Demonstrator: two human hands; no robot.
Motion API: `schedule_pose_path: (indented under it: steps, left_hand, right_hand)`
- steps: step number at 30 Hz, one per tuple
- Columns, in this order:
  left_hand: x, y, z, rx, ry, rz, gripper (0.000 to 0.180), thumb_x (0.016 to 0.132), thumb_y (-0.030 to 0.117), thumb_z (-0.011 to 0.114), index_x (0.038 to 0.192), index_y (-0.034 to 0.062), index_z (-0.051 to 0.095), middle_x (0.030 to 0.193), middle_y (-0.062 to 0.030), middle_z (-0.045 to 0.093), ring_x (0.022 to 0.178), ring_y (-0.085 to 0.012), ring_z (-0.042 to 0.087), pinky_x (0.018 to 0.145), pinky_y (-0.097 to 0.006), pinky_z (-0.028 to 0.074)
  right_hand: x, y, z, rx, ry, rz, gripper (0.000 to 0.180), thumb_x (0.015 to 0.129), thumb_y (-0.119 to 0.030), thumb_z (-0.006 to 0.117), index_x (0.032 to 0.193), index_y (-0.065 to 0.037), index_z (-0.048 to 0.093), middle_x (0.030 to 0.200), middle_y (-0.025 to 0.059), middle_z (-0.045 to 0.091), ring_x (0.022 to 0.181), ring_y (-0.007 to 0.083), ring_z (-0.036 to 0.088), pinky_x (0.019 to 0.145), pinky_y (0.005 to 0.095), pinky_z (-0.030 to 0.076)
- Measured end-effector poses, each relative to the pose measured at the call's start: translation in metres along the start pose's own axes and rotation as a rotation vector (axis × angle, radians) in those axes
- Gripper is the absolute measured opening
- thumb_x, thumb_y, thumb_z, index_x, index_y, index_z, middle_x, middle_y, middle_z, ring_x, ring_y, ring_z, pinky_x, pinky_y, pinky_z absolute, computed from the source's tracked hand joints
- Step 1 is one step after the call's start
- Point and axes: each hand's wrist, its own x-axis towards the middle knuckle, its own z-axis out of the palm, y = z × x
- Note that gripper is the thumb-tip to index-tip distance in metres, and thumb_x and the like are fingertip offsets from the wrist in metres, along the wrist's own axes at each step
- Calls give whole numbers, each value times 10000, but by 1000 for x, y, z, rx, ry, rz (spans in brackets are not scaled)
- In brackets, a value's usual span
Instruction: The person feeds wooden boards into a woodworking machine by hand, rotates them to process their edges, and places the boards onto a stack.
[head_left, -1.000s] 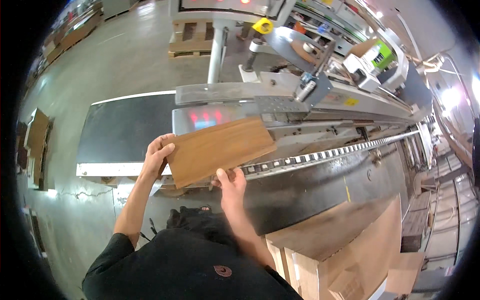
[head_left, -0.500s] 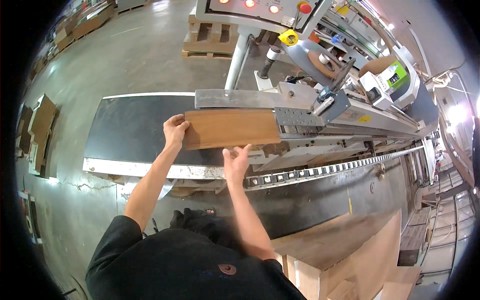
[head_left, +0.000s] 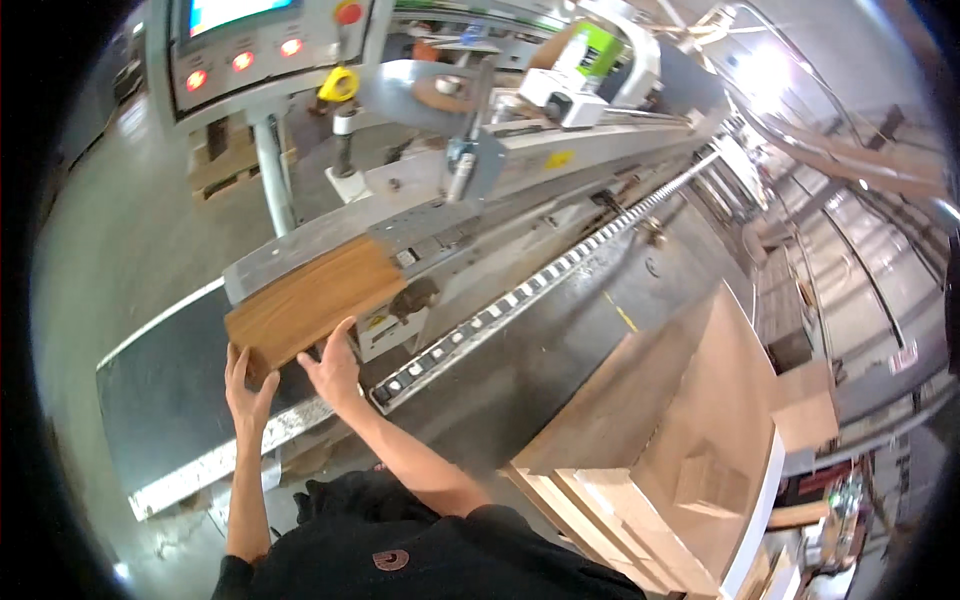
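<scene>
A brown wood-grain board [head_left: 315, 300] lies flat on the machine's infeed, its far long edge along a metal guide [head_left: 300, 245] and its right end by the feed chain track [head_left: 430, 245]. My left hand [head_left: 250, 400] is at the board's near left corner, fingers and thumb apart and the fingertips against its end. Close to the near long edge is my right hand [head_left: 335, 370], thumb and fingers spread; whether it touches the edge I cannot tell. Under the board's left part extends a dark table [head_left: 165, 365] with a worn white rim.
A control panel [head_left: 240, 60] with lit red buttons stands on a post at the far left. The edge-banding machine [head_left: 590, 150] runs away to the right, a roller rail [head_left: 530, 285] along its near side. Large wooden panels [head_left: 640, 420] stand at my right.
The view has swung to the right, so the machine now slants. My left hand has loosened from its pinch on the board's corner, and its fingers are now spread at the end.
</scene>
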Motion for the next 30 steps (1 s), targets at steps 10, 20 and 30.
schedule_pose_path:
  steps: [10, 20, 30]
  left_hand:
    - [-2, 4, 15, 134, 11, 74, 599, 792, 126, 746, 1344, 4, 548, 1492, -235, 409, 1377, -382, 392, 1123, -447, 341]
    - [-3, 13, 14, 134, 44, 68, 547, 762, 78, 749, 1272, -33, 588, 1442, -270, 452, 1340, -407, 429, 1105, -444, 356]
    - [-2, 7, 10, 170, -3, 33, 575, 805, 132, 740, 1332, -14, 561, 1485, -241, 418, 1384, -374, 392, 1128, -447, 347]
  right_hand:
    - [1, 6, -10, -87, -1, 3, 1160, 823, -255, 756, 1463, 128, -133, 1311, 388, 466, 1171, 507, 511, 982, 482, 439]
    - [3, 5, -11, -104, 3, 8, 1167, 799, -198, 775, 1446, 154, -130, 1330, 357, 482, 1213, 462, 512, 1009, 434, 433]
    - [2, 6, -6, -138, 18, -34, 1178, 820, -256, 764, 1456, 132, -149, 1327, 382, 463, 1188, 488, 515, 996, 469, 442]
